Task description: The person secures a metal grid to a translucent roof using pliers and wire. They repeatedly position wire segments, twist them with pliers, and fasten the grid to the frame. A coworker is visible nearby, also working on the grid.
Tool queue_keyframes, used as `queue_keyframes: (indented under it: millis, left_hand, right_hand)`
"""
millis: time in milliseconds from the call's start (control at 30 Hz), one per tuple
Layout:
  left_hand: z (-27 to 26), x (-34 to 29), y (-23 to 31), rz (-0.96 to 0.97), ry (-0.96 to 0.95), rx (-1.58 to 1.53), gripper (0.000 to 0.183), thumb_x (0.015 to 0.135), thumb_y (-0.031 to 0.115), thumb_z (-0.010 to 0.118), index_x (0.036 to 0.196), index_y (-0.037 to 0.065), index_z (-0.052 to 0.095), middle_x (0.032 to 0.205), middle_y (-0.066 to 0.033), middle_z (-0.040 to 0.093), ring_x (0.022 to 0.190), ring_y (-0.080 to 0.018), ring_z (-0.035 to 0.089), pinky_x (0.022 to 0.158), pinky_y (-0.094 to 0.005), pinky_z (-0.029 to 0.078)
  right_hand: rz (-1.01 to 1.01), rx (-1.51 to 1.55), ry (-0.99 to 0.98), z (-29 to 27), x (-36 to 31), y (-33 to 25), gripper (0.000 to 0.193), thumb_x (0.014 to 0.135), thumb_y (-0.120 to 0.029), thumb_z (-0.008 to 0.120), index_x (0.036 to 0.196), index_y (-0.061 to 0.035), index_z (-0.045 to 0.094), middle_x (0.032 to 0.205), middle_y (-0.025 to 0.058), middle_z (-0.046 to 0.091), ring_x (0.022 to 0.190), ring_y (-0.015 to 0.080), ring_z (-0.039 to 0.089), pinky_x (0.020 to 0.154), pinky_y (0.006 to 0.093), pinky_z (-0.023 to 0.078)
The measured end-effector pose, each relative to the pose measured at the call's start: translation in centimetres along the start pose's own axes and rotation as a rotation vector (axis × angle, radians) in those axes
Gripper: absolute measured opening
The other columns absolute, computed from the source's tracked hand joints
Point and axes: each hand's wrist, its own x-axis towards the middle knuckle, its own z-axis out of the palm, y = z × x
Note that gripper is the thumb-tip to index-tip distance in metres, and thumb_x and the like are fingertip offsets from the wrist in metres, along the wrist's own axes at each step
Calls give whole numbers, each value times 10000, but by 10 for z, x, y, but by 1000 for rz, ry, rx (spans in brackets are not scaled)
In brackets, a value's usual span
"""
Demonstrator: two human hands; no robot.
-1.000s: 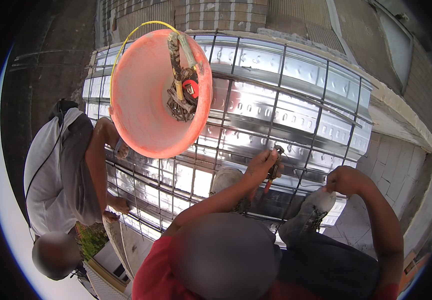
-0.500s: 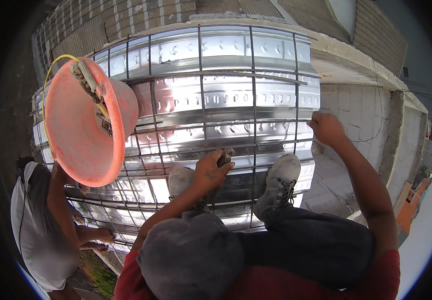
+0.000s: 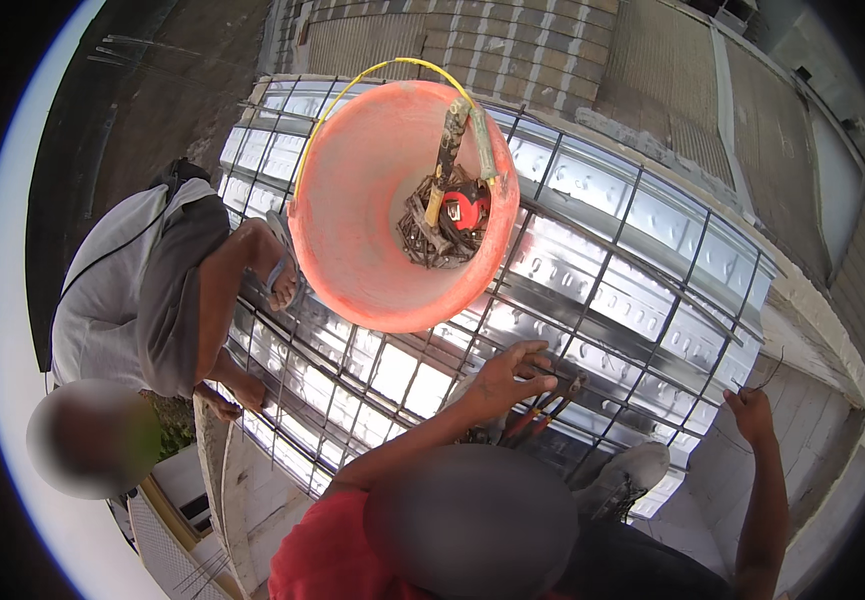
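My left hand (image 3: pixel 508 382) has its fingers apart, with nothing in its grasp, just above the rebar mesh. Close beside its fingertips is a pair of pliers (image 3: pixel 544 412) with orange-red handles. Out at the right edge of the metal decking, my right hand (image 3: pixel 752 412) is closed in a pinch on thin dark wire (image 3: pixel 774 368) that sticks up from the fingers. Under the mesh (image 3: pixel 602 270) lies shiny ribbed metal decking (image 3: pixel 552 245). One of my grey shoes (image 3: pixel 637 468) rests on the mesh; the other is mostly hidden behind my left arm.
A large orange bucket (image 3: pixel 342 200) with a yellow handle holds many short wire pieces, stick-like tool handles and a red round item. At left a co-worker (image 3: pixel 142 280) crouches, hands low by the mesh. Beyond the decking's right edge, pale block walls (image 3: pixel 732 490) stand lower down.
My left hand has let go of the pliers and opened. My right hand has come off the decking edge with wire in its fingers. The view has swung left, bringing in more of the co-worker.
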Motion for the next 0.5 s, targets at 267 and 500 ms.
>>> queue_keyframes:
  millis: [267,500]
  left_hand:
    - [-82,-46,55,299,357,-978,558,967,380,592,1355,15,428,1304,-150,577,1176,-280,607,1014,-420,512]
    - [-100,-49,55,216,514,-1165,128,867,-7,499,983,-52,531,978,-113,628,941,-225,671,913,-359,588]
  right_hand:
    - [-73,-29,229,-10,20,-23,425,926,-369,638,765,22,604,770,243,598,707,426,551,670,498,420]
    - [-151,-30,210,-32,70,-81,314,886,-320,670,1080,-76,631,954,217,680,906,425,642,794,500,496]
